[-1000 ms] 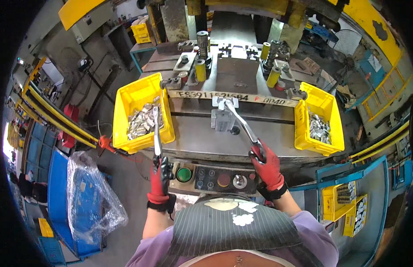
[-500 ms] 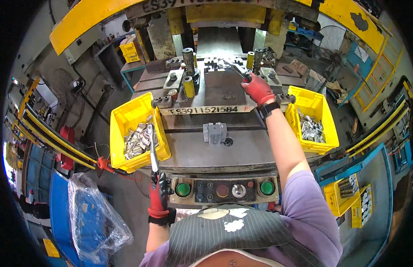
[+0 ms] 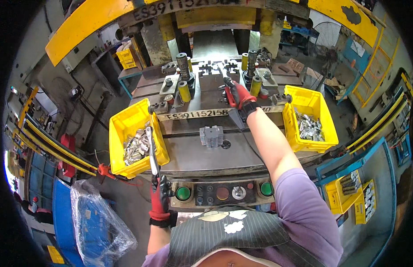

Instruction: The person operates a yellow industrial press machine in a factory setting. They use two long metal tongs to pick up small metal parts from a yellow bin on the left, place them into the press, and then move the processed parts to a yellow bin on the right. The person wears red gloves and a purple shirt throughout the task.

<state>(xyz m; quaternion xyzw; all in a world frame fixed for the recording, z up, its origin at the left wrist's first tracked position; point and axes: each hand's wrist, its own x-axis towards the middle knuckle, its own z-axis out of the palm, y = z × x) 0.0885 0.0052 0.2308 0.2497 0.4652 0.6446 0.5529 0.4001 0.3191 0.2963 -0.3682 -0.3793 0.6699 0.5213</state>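
Observation:
My left hand [image 3: 160,199], in a red and black glove, is closed around the dark handle of long silver tongs [image 3: 153,153]. Their tip rests over the left yellow bin [image 3: 118,151], which holds small metal parts [image 3: 137,147]. With arm stretched forward, my right hand [image 3: 237,94], also gloved, grips a second pair of tongs [image 3: 222,70]. Those reach into the brightly lit die [image 3: 208,66] of the press; glare hides whether their tip holds anything. A stack of grey metal blocks [image 3: 211,136] stands on the press bed nearer to me.
A right yellow bin [image 3: 324,120] also holds metal parts. Guide posts [image 3: 182,66] flank the die. Before my body sits a control panel [image 3: 224,192] with green buttons. Plastic-wrapped blue equipment [image 3: 97,227] stands lower left, and yellow crates [image 3: 338,207] lower right.
My right hand has shifted left and slightly nearer to me, its tongs now pointing more straight ahead into the die. My left hand and its tongs have hardly moved. The view has shifted slightly.

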